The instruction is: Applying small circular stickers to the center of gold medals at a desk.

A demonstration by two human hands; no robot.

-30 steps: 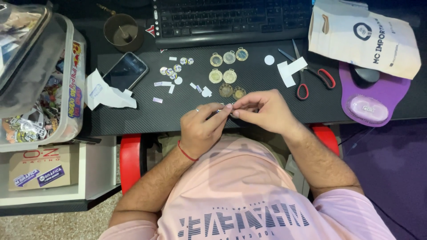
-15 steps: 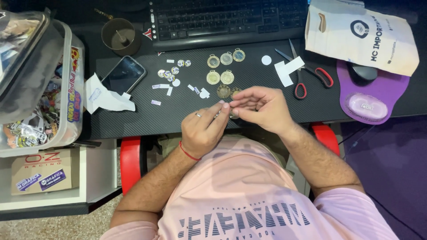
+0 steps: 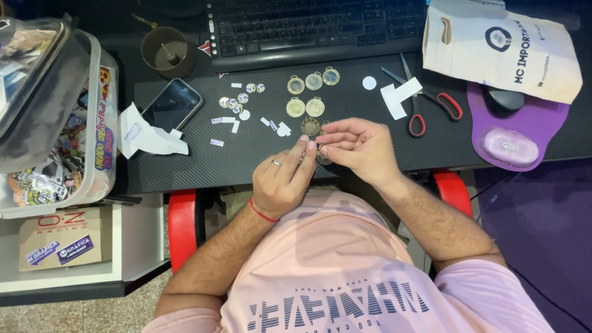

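My left hand [image 3: 283, 179] and my right hand [image 3: 361, 148] meet at the front edge of the black desk [image 3: 246, 154]. Their fingertips pinch a small round medal [image 3: 319, 149] that is mostly hidden by the fingers. My left hand wears a ring and a red wrist cord. Just beyond the fingers lies a dark medal [image 3: 310, 126]. Behind it are several gold and silver medals [image 3: 314, 81] in two rows. Small round stickers [image 3: 237, 102] and white paper scraps [image 3: 277, 128] lie to the left of the medals.
A phone [image 3: 172, 105], crumpled paper [image 3: 145, 132] and a dark cup [image 3: 165, 52] are at the left. A clear box of stickers [image 3: 92, 142] stands at the far left. Red-handled scissors [image 3: 425, 105], a paper bag [image 3: 499, 49], a purple mouse pad [image 3: 518, 135] and a keyboard [image 3: 314, 24] are also here.
Both hands stay together at the desk's front edge. The right hand's fingers have spread a little over the piece they hold.
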